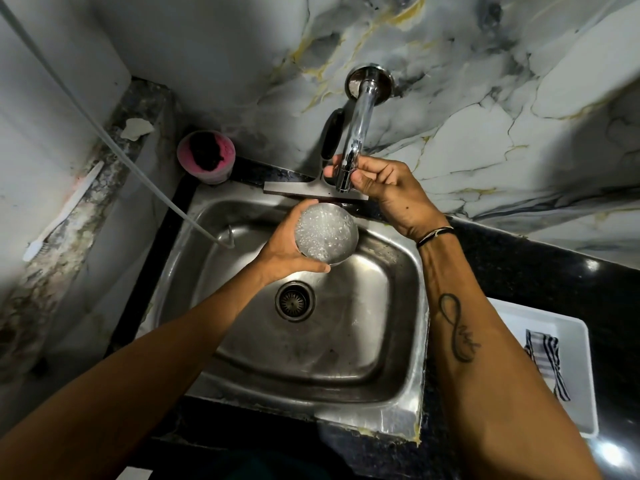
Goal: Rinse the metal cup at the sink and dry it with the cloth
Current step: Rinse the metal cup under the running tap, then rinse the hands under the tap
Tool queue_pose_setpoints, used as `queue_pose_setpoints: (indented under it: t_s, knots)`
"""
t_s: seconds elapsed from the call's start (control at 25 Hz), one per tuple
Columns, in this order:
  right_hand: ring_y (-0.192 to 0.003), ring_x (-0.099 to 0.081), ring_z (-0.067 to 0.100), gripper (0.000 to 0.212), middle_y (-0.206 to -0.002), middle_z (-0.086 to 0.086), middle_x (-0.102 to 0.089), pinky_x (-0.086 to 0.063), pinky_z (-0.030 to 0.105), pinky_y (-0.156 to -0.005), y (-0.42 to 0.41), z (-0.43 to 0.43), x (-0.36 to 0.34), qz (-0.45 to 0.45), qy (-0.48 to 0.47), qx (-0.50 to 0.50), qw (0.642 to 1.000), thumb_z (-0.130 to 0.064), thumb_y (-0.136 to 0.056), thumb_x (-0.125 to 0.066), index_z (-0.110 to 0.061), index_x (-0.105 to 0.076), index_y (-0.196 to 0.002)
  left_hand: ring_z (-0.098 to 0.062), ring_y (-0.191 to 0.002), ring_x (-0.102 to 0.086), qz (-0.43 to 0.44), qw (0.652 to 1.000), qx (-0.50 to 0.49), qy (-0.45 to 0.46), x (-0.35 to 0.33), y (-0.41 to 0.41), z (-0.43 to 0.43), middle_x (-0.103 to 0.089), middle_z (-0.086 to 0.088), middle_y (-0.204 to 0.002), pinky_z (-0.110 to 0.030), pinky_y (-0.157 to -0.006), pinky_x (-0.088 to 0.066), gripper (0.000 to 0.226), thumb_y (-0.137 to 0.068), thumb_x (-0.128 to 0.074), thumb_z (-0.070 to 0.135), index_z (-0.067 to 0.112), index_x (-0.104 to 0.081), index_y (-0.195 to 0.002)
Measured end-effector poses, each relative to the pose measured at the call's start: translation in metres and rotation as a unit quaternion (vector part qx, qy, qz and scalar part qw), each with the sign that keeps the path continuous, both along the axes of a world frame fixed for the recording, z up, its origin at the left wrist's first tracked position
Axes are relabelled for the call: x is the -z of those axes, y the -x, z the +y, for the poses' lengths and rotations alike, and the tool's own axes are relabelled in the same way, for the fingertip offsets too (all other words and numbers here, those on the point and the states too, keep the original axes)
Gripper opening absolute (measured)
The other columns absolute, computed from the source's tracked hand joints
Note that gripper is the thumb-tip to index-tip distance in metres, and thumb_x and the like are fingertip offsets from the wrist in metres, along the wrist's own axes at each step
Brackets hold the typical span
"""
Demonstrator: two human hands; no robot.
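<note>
Cup (326, 234) in left hand (287, 251), mid-sink (398, 393), under tap (353, 147).

No legible text; perhaps cursive lettering in the right forearm's tattoo (460, 332).

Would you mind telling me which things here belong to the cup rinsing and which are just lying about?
In use: metal cup in the left hand; tap under the right hand; sink; striped cloth in the white tray.

Lying about: squeegee, pink cup, toothbrush.
</note>
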State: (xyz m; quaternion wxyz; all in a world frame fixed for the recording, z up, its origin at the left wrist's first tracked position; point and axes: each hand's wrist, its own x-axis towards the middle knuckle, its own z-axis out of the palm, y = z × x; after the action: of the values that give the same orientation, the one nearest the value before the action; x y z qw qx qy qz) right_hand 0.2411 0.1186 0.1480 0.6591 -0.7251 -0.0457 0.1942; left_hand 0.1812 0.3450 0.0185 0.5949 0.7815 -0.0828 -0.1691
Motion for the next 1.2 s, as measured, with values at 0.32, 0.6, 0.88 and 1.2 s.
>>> queue_pose_setpoints:
  t_s: [0.32, 0.6, 0.88, 1.2]
  knots:
    - [-0.134, -0.069, 0.032, 0.039, -0.139, 0.016, -0.074, -0.058, 0.038, -0.110, 0.009, 0.006, 0.004, 0.001, -0.005, 0.030, 1.000, -0.012, -0.109, -0.059, 0.000, -0.062, -0.145, -0.025, -0.144, -0.057, 0.002, 1.000, 0.006, -0.002, -0.012, -0.002, 0.006, -0.055, -0.003, -0.154, -0.051, -0.123, -0.048, 0.126, -0.051, -0.108, 0.011, 0.029, -0.043, -0.157]
    - [-0.138, -0.065, 0.033, 0.039, -0.141, 0.021, -0.071, -0.047, 0.043, -0.123, 0.010, 0.008, 0.005, -0.021, 0.005, 0.031, 0.999, -0.008, -0.109, -0.057, 0.005, -0.060, -0.145, -0.013, -0.141, -0.055, -0.005, 1.000, 0.021, -0.014, -0.011, 0.008, 0.020, -0.054, 0.010, -0.151, -0.033, -0.116, -0.048, 0.125, -0.053, -0.107, 0.017, 0.032, -0.041, -0.158]
    - [-0.138, -0.065, 0.032, 0.037, -0.139, 0.021, -0.072, -0.047, 0.036, -0.122, 0.015, 0.012, 0.001, -0.038, 0.014, 0.052, 0.998, -0.007, -0.109, -0.056, 0.006, -0.063, -0.143, -0.023, -0.157, -0.036, -0.029, 0.964, 0.140, -0.226, -0.010, 0.028, 0.035, -0.028, 0.001, -0.175, -0.044, -0.128, -0.041, 0.134, -0.061, -0.104, 0.021, 0.027, -0.026, -0.170]
    - [-0.093, -0.072, -0.013, 0.030, -0.104, -0.013, -0.083, -0.051, 0.004, -0.084, 0.026, 0.019, -0.011, -0.045, 0.061, 0.088, 0.993, -0.007, -0.108, -0.058, 0.004, -0.071, -0.133, -0.034, -0.162, -0.039, -0.367, 0.653, 0.388, -0.537, -0.026, 0.043, 0.030, -0.040, -0.014, -0.175, -0.033, -0.109, -0.057, 0.097, -0.082, -0.079, 0.005, 0.011, -0.036, -0.169]
